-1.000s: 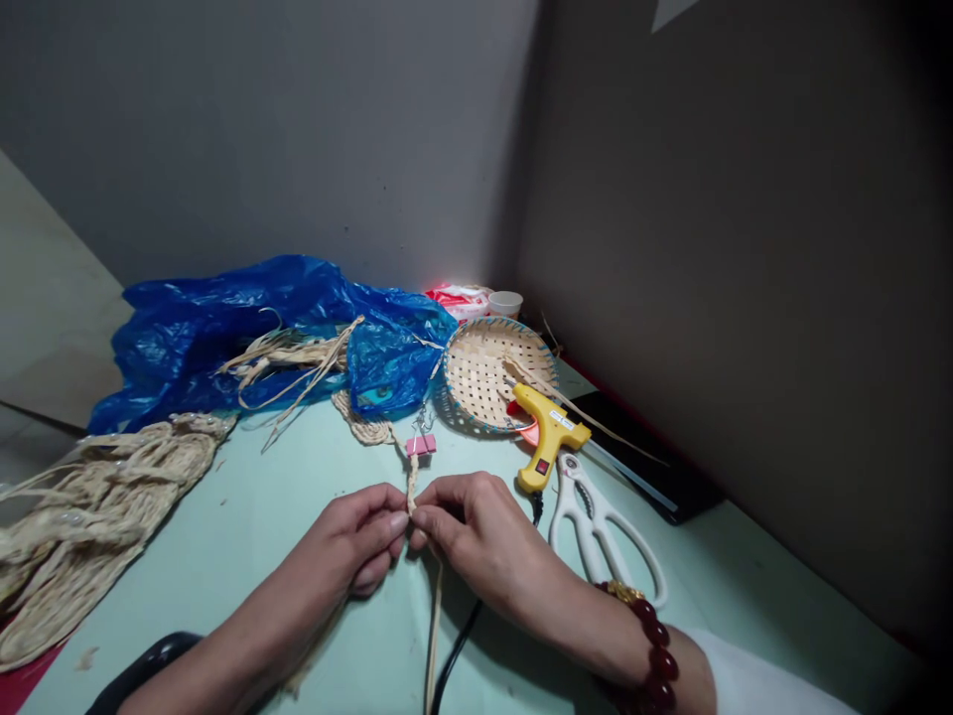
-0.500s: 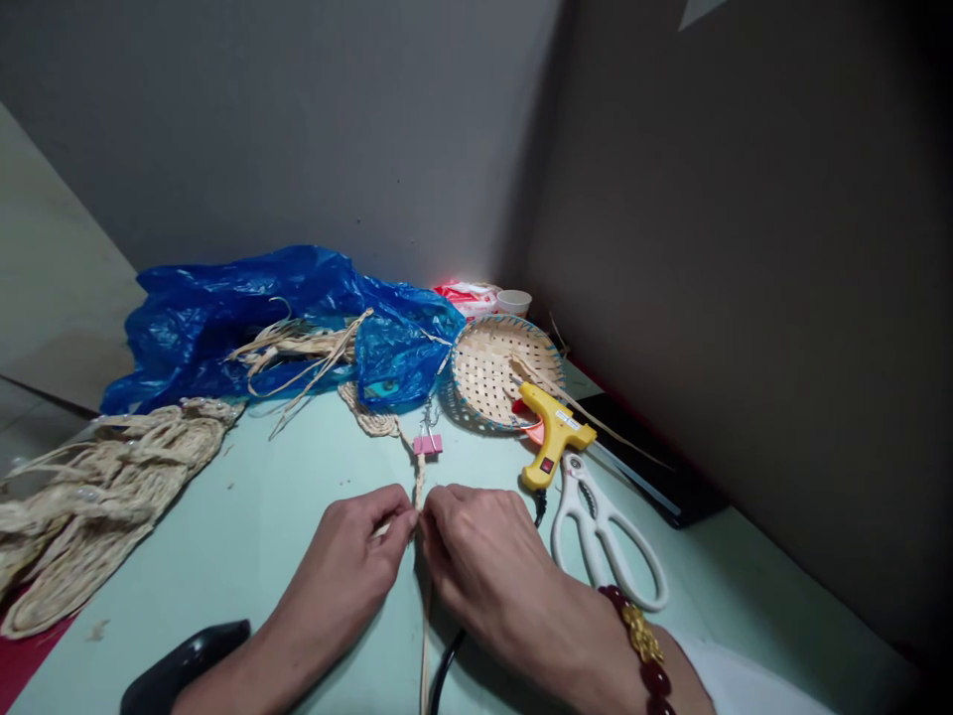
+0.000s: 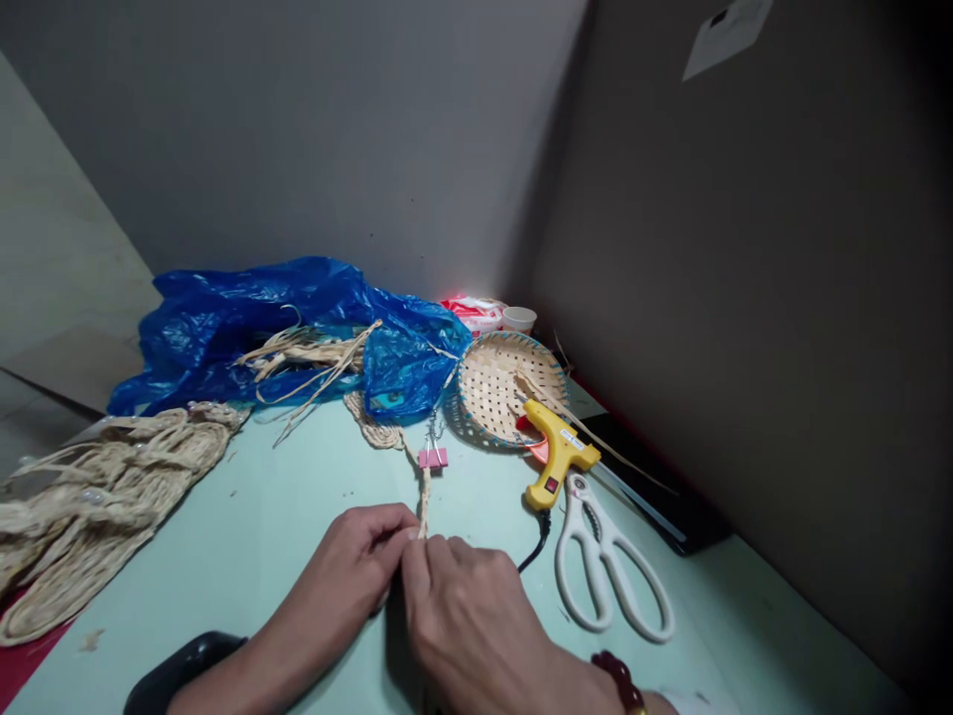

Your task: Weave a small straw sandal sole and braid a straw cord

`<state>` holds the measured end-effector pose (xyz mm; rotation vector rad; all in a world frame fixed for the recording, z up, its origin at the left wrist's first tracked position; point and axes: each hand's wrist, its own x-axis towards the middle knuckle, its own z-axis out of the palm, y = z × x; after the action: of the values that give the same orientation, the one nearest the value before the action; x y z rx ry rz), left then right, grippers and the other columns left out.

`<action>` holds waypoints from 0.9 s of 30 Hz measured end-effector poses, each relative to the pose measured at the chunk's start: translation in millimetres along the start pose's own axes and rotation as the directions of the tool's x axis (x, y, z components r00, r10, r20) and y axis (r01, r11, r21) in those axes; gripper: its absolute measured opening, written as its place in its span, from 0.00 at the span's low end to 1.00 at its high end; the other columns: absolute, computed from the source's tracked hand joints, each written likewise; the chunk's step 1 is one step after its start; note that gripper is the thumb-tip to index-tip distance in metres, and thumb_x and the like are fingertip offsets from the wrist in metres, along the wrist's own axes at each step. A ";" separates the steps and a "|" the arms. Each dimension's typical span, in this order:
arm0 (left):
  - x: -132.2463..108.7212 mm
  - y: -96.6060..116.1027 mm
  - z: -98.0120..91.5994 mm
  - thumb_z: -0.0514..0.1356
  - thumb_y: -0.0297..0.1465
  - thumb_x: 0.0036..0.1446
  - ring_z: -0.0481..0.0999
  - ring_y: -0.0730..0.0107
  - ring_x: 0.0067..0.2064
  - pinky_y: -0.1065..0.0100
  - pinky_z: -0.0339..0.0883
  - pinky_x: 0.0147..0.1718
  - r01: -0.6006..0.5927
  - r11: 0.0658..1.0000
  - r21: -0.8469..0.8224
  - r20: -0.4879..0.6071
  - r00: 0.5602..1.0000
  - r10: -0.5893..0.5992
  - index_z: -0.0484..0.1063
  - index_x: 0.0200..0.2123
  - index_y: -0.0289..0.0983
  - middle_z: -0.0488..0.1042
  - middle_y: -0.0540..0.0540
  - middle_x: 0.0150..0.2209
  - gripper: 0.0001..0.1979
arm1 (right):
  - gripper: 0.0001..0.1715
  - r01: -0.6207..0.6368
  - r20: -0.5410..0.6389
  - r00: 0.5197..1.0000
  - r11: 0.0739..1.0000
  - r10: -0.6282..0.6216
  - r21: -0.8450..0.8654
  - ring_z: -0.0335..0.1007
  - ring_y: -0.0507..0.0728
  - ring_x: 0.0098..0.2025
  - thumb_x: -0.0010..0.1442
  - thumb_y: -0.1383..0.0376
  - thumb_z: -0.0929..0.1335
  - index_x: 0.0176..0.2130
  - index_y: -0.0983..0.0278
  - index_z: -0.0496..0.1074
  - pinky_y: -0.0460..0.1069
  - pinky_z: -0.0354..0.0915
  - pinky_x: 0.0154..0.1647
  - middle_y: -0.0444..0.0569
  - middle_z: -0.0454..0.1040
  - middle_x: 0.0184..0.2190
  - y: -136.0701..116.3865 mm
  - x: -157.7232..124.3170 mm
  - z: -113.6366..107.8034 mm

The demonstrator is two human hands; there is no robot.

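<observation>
A thin straw-coloured braid (image 3: 425, 497) runs down from a pink binder clip (image 3: 433, 458) on the pale green table. My left hand (image 3: 364, 561) pinches the braid's lower end between thumb and fingers. Close against it, my right hand (image 3: 469, 606) is also closed on the strands, its knuckles covering most of them. The loose strands below are hidden under my right hand. Beyond the clip, a coiled braided piece (image 3: 372, 425) lies partly under a blue plastic bag (image 3: 409, 367).
Right of my hands lie white scissors (image 3: 607, 556) and a yellow glue gun (image 3: 558, 455), which leans by a woven basket (image 3: 498, 382). Braided straw pieces (image 3: 126, 497) are piled at left. Raffia strands (image 3: 313, 353) spill from the bag. A black object (image 3: 179, 670) sits beside my left forearm.
The view has tilted up slightly. My right hand has shifted left and down across the strands, toward my left hand. More braid shows between the clip and my fingers.
</observation>
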<state>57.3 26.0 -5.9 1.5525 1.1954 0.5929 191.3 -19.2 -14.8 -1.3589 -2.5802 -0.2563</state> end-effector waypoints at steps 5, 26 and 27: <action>1.4 -1.1 0.4 0.57 0.39 0.54 0.56 0.74 0.22 0.71 0.52 0.22 0.056 0.992 -0.115 0.053 0.997 -0.050 0.69 0.24 0.35 0.60 0.56 0.19 0.14 | 0.13 0.070 -0.203 0.976 0.996 -0.080 -0.056 0.67 0.61 0.23 0.51 0.74 0.64 0.39 0.75 0.69 0.52 0.59 0.16 0.54 0.71 0.25 -5.7 -3.9 10.6; -1.5 1.7 -12.8 0.59 0.33 0.57 0.73 0.67 0.33 0.69 0.62 0.35 0.043 0.985 -0.167 0.142 0.990 -0.020 0.76 0.30 0.36 0.76 0.49 0.28 0.09 | 0.05 -0.389 0.349 0.921 0.404 0.173 0.828 0.67 0.50 0.29 0.63 0.66 0.64 0.34 0.63 0.66 0.44 0.55 0.27 0.42 0.72 0.27 42.1 1.5 -13.1; -2.1 3.5 -13.0 0.58 0.33 0.57 0.73 0.68 0.33 0.70 0.61 0.36 0.028 0.994 -0.103 0.117 0.993 -0.016 0.75 0.27 0.36 0.76 0.50 0.27 0.10 | 0.06 -0.380 0.335 0.925 0.445 0.181 0.811 0.66 0.51 0.31 0.64 0.66 0.63 0.34 0.62 0.67 0.44 0.55 0.28 0.42 0.72 0.28 42.7 -0.2 -16.1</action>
<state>47.0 29.8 2.0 1.4635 1.0764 0.5347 228.5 0.5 3.0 -1.3364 -1.9546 1.1681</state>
